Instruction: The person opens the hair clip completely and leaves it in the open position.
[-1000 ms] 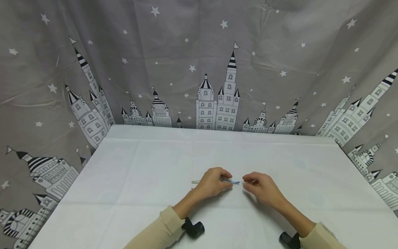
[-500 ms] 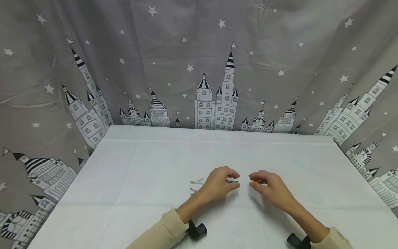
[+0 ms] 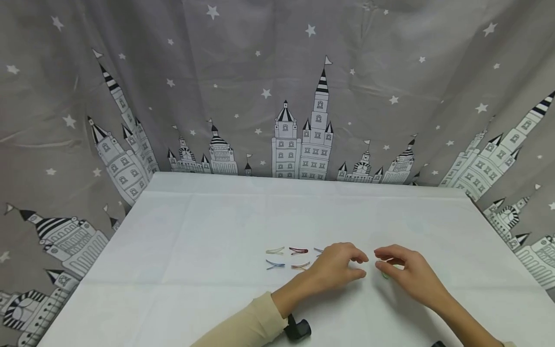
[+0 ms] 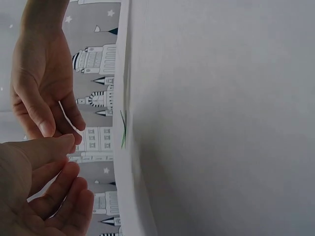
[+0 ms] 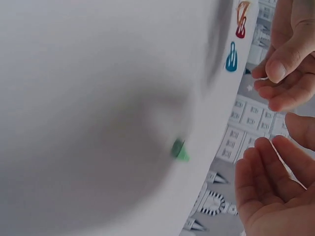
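My left hand (image 3: 338, 265) hovers over the white table, fingers loosely spread and holding nothing. Its wrist hides part of the orange hair clip (image 3: 300, 266) and of a blue hair clip (image 3: 318, 250). To their left lie a pale hair clip (image 3: 275, 251), a dark red hair clip (image 3: 298, 251) and another blue hair clip (image 3: 275, 264). My right hand (image 3: 407, 270), relaxed and holding nothing, is just above a green hair clip (image 3: 385, 275). In the right wrist view that green clip (image 5: 180, 150) lies on the table, apart from the fingers.
The white cloth-covered table (image 3: 208, 231) reaches back to a grey curtain (image 3: 243, 72) printed with castles and stars. A black wrist camera (image 3: 298, 329) sits under my left sleeve (image 3: 247, 325).
Both hands have moved right, away from the blue clip that lay by the left fingers. Several clips are uncovered behind the left hand, and the green clip now shows beneath the right hand.
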Demonstrator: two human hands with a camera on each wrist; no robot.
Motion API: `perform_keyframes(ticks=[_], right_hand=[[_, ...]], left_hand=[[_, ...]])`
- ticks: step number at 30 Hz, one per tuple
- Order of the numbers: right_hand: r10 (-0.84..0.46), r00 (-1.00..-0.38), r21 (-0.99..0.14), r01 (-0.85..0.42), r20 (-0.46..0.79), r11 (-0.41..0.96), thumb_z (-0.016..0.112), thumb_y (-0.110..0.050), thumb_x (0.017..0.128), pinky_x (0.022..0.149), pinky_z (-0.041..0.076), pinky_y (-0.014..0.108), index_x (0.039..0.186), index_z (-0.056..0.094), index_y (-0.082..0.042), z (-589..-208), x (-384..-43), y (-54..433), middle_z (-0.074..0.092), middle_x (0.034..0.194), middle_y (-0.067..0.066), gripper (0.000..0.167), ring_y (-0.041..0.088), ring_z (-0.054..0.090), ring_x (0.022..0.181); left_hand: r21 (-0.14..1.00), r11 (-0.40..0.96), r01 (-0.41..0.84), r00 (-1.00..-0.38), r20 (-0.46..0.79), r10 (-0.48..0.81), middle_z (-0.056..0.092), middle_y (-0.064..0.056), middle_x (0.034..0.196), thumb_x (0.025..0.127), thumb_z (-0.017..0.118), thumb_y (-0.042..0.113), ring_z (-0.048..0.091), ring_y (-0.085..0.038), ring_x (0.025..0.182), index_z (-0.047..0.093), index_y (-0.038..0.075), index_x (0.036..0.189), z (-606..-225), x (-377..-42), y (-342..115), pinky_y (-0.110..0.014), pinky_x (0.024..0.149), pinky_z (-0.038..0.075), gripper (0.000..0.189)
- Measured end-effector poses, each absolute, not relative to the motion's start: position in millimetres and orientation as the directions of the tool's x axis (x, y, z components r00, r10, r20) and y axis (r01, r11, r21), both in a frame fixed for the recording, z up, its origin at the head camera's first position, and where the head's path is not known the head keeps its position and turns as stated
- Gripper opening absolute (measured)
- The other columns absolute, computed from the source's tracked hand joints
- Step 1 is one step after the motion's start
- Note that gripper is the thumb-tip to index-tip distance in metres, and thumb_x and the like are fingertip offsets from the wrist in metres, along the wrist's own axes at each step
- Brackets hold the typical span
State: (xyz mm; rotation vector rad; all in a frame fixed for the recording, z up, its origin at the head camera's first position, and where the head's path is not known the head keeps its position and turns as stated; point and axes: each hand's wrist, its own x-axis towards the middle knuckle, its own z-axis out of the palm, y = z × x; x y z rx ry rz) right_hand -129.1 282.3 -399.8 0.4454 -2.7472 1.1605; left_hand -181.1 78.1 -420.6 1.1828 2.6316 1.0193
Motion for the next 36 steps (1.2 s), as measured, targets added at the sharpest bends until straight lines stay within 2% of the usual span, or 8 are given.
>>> perform_keyframes(ticks=[8, 15, 20, 26, 29, 36], right_hand=[[-0.168, -0.954, -0.667, -0.295, 0.249, 0.684, 0.073, -0.005, 0.088, 0.074, 0.052, 0.024, 0.107, 0.071, 0.000, -405, -118, 310, 0.071, 0.102, 0.010, 0.020, 0.003, 0.064, 0.087], [-0.139, -0.977, -0.712, -0.211, 0.160, 0.670, 0.072, -0.010, 0.089, 0.074, 0.052, 0.023, 0.111, 0.069, 0.004, -410, -116, 322, 0.070, 0.103, 0.011, 0.026, 0.004, 0.064, 0.084], [-0.133, -0.989, -0.736, -0.139, 0.067, 0.663, 0.071, -0.011, 0.091, 0.074, 0.052, 0.026, 0.114, 0.067, 0.007, -416, -118, 323, 0.070, 0.103, 0.011, 0.029, 0.006, 0.063, 0.085], [-0.150, -0.987, -0.750, -0.141, 0.057, 0.646, 0.072, -0.009, 0.089, 0.074, 0.052, 0.027, 0.111, 0.067, 0.008, -424, -119, 324, 0.070, 0.097, 0.007, 0.029, 0.004, 0.061, 0.084], [-0.143, -0.990, -0.755, -0.107, 0.018, 0.647, 0.072, -0.012, 0.090, 0.074, 0.052, 0.027, 0.112, 0.066, 0.007, -428, -119, 323, 0.070, 0.096, 0.006, 0.030, 0.009, 0.063, 0.084], [-0.085, -0.996, -0.752, -0.038, -0.024, 0.658, 0.075, -0.011, 0.088, 0.072, 0.050, 0.027, 0.112, 0.066, 0.007, -432, -121, 317, 0.070, 0.097, 0.007, 0.031, 0.016, 0.063, 0.083]], left_hand=[[0.598, 0.520, 0.610, -0.718, 0.140, 0.682, 0.066, 0.012, 0.094, 0.086, 0.076, 0.017, 0.056, 0.004, 0.086, 0.074, 0.013, 0.110, -428, -178, 107, -0.011, 0.077, 0.042, 0.025], [0.545, 0.583, 0.603, -0.740, 0.109, 0.663, 0.063, 0.009, 0.092, 0.084, 0.077, 0.016, 0.052, 0.002, 0.081, 0.073, 0.014, 0.114, -432, -179, 125, -0.013, 0.075, 0.040, 0.030], [0.550, 0.611, 0.569, -0.767, 0.086, 0.636, 0.058, 0.009, 0.091, 0.083, 0.078, 0.018, 0.050, 0.001, 0.081, 0.070, 0.013, 0.118, -437, -184, 134, -0.013, 0.073, 0.039, 0.036], [0.567, 0.639, 0.520, -0.794, 0.045, 0.607, 0.051, 0.010, 0.083, 0.082, 0.080, 0.020, 0.046, 0.000, 0.074, 0.069, 0.013, 0.121, -439, -190, 143, -0.014, 0.067, 0.037, 0.041], [0.564, 0.638, 0.524, -0.790, 0.043, 0.611, 0.053, 0.011, 0.084, 0.082, 0.081, 0.021, 0.046, 0.000, 0.075, 0.070, 0.013, 0.119, -440, -194, 145, -0.013, 0.068, 0.037, 0.039], [0.612, 0.612, 0.501, -0.793, 0.041, 0.608, 0.059, 0.011, 0.085, 0.084, 0.077, 0.012, 0.050, 0.002, 0.076, 0.075, 0.012, 0.109, -444, -200, 145, -0.012, 0.071, 0.040, 0.025]])
